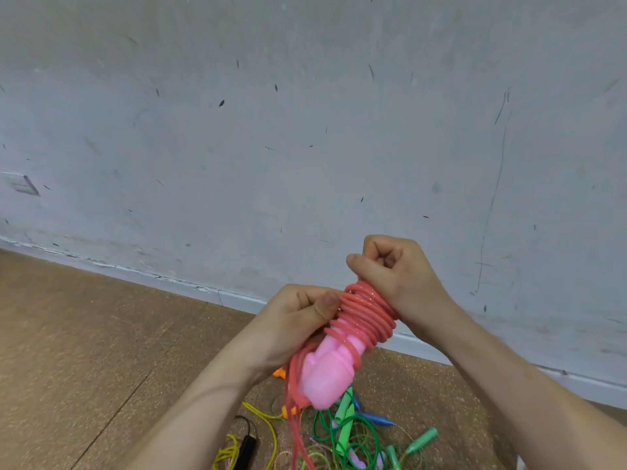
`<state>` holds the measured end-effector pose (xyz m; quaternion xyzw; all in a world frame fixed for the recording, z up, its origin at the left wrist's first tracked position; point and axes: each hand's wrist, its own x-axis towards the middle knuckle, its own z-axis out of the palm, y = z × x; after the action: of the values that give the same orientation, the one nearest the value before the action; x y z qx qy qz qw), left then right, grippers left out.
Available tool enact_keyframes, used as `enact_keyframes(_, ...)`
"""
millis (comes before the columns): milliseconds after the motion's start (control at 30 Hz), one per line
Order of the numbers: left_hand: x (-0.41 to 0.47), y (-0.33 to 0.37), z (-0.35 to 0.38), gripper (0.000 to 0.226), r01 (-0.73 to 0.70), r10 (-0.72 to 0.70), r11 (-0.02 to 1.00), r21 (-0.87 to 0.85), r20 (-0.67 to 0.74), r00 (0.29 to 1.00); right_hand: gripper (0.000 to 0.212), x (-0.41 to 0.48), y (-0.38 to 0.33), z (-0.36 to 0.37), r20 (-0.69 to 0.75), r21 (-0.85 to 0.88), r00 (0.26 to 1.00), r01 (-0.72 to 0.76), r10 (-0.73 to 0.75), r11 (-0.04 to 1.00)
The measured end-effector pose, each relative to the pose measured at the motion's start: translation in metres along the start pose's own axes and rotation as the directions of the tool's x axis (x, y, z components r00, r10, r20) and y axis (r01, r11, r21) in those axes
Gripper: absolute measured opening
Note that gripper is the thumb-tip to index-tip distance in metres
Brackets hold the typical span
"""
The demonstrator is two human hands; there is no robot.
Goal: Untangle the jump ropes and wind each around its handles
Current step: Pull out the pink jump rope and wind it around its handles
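I hold a pair of pink handles point(327, 373) tilted up to the right, with a red glittery rope point(364, 312) coiled in several turns around their upper part. My left hand point(302, 317) grips the bundle from the left, thumb pressed on the coils. My right hand point(393, 266) is closed over the top end of the coil. A loose length of the red rope point(294, 425) hangs down from the handles to the floor. Below lies a tangled pile of jump ropes point(342, 442): green, yellow, blue and orange ones.
Green handles point(420, 440), a blue handle point(376, 418), a black handle point(246, 449) with yellow cord point(263, 418) and an orange piece point(279, 372) lie on the brown cork floor point(84, 351). A scuffed white wall point(305, 130) with a baseboard stands close behind.
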<state>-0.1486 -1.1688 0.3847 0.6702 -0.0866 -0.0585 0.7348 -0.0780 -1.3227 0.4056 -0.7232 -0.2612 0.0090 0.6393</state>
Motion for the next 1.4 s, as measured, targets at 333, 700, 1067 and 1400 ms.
enact_keyframes(333, 0.006, -0.017, 0.021, 0.027, -0.048, 0.465, -0.015, 0.999, 0.049, 0.884, 0.031, -0.002, 0.027, 0.033, -0.021, 0.029, 0.93, -0.367, 0.368, 0.93)
enact_keyframes(700, 0.003, 0.018, 0.003, 0.009, 0.037, 0.143, 0.851, 0.524, -0.3, 0.943, 0.024, 0.008, 0.01, 0.015, 0.127, 0.452, 0.959, -0.284, 0.255, 0.846)
enact_keyframes(1067, 0.009, 0.0, 0.002, 0.03, -0.026, 0.046, 0.994, 0.108, -0.186, 0.981, 0.021, 0.004, -0.008, 0.013, 0.249, 0.793, 0.954, -0.3, 0.168, 0.53)
enact_keyframes(1400, 0.013, -0.007, 0.007, 0.05, 0.012, 0.384, 0.605, 0.796, -0.305, 0.871, 0.018, 0.012, 0.008, -0.001, 0.03, 0.122, 0.954, -0.3, 0.298, 0.946)
